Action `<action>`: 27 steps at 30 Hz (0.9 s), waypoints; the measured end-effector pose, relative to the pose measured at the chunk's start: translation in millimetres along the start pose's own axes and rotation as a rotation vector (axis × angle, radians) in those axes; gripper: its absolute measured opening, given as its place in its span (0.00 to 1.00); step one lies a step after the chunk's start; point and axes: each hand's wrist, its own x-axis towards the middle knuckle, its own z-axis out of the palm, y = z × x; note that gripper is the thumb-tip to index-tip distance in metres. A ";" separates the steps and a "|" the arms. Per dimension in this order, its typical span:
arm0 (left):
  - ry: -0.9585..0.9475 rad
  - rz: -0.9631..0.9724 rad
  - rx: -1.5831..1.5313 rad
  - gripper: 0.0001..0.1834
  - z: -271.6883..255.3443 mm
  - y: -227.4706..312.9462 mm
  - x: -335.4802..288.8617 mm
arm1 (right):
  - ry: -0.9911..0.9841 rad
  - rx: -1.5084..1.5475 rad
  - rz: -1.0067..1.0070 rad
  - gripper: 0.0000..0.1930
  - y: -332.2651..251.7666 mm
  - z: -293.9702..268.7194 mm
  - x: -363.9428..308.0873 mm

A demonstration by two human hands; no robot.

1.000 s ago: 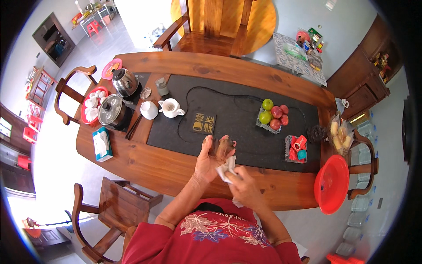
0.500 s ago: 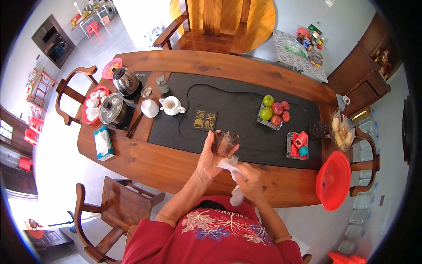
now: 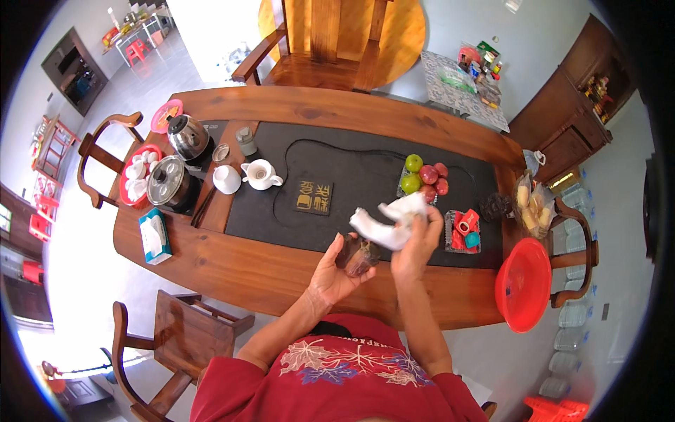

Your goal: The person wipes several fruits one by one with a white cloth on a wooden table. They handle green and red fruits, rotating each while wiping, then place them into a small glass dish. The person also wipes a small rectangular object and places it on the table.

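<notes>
My left hand is cupped palm up over the table's near edge and holds a small, glossy dark brown ornament with a rounded, uneven shape. What it depicts I cannot make out. Thumb and fingers rest around its sides. Just right of it and slightly farther out, my right hand pinches a crumpled white tissue. The tissue spreads left over the black tea tray, apart from the ornament's top or barely above it; the exact gap is unclear.
On the left stand a white pitcher, a white cup, a kettle, a lidded pot and a tissue box. To the right are apples, a dish of wrapped sweets and a red basin.
My right hand has lifted the tissue from below the ornament, up and away over the tray. My left hand still holds the ornament, now slightly nearer me. The view has shifted a little.
</notes>
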 end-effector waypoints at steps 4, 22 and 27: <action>-0.046 0.063 0.069 0.19 10.4 10.3 6.4 | -0.447 -0.156 0.067 0.12 -0.6 -9.0 -35.7; -0.026 0.514 0.989 0.20 18.7 21.3 -9.6 | -1.002 -0.745 -0.576 0.18 -64.5 1.9 -31.4; -0.052 0.451 0.952 0.14 35.7 22.4 -23.0 | -0.933 -0.660 -0.320 0.17 -48.0 -12.9 -22.4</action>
